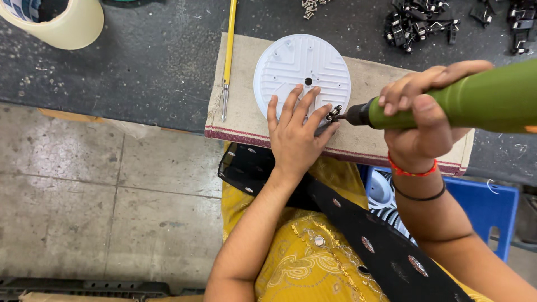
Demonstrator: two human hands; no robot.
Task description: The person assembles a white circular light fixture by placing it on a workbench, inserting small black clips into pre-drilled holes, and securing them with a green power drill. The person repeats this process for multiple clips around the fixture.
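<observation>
A round white ribbed disc [302, 67] with a small centre hole lies on a beige cloth mat [246, 106] on the dark workbench. My left hand [296, 134] rests flat on the disc's near edge, fingers spread, and a small black clip [334, 112] sits at its fingertips. My right hand [425, 117] grips a green electric screwdriver [481, 98]. The driver's black tip points left at that clip, at the disc's right rim.
A yellow-handled screwdriver [229, 50] lies along the mat's left side. A roll of tape [61, 22] stands at the far left. Black clips [419, 22] and small screws [309, 6] are piled at the back. A blue crate [486, 207] with white parts stands below the bench.
</observation>
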